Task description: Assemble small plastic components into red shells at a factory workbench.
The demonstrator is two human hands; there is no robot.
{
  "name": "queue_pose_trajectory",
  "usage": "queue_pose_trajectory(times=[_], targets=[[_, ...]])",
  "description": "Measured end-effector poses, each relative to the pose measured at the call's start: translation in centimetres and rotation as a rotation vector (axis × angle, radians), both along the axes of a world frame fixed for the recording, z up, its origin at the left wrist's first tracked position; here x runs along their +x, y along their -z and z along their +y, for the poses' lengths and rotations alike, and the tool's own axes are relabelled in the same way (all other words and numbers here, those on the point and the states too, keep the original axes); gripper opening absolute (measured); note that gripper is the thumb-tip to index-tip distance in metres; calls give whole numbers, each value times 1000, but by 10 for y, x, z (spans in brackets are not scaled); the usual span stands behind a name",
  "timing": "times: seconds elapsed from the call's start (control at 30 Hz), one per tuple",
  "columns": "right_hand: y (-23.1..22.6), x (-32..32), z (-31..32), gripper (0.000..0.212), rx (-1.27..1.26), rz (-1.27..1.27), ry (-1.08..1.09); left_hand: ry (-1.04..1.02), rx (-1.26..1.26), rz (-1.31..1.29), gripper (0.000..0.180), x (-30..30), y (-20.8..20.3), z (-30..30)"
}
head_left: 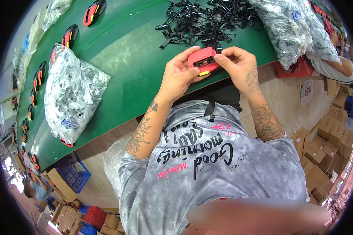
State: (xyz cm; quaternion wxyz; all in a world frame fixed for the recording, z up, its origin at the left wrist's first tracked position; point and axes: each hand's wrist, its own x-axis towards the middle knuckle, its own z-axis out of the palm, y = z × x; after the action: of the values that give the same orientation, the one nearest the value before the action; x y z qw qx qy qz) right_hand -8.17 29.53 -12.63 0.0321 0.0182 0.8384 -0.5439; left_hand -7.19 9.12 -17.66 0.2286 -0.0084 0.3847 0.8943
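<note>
A red plastic housing [201, 57] with a dark slot and a yellow tab is held over the table's near edge. My left hand [178, 74] is closed round its left side, thumb in front and fingers behind. At its right end my right hand [239, 66] is closed too, the thumb tip pressed to the housing's edge and the other fingers curled. A small black piece [218, 49] shows beside the right fingertips; whether they grip it is hard to see. Just beyond lies a heap of black plastic clips [208, 21].
On the green table [129, 51], a clear bag of parts [70, 98] lies left, other full bags [286, 27] right. Red-and-black pieces [94, 12] line the far left. Below are a blue crate [72, 174], a red stool [296, 69] and cardboard boxes [321, 145]. Other people work at both sides.
</note>
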Motion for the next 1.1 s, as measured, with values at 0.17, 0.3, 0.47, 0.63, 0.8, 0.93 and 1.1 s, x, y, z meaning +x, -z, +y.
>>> queue_pose_trajectory(times=[0.17, 0.3, 0.47, 0.63, 0.8, 0.93, 1.1], targets=[[0, 5, -12, 25, -69, 78, 56, -23, 2, 24, 64, -2, -1, 1], [0, 2, -13, 26, 105, 197, 11, -28, 100, -2, 65, -1, 3, -1], [-5, -4, -7, 22, -316, 106, -13, -11, 26, 30, 67, -2, 4, -1], [-6, -7, -8, 23, -104, 28, -83, -2, -24, 63, 68, -2, 3, 0], [-4, -3, -13, 29, 47, 83, -55, -31, 25, 59, 65, 1, 5, -1], [-8, -6, -7, 31, 554, 579, -163, -46, -36, -4, 64, 1, 7, -1], [8, -7, -8, 65, 18, 87, -183, -67, -89, 66, 60, 5, 13, -2]])
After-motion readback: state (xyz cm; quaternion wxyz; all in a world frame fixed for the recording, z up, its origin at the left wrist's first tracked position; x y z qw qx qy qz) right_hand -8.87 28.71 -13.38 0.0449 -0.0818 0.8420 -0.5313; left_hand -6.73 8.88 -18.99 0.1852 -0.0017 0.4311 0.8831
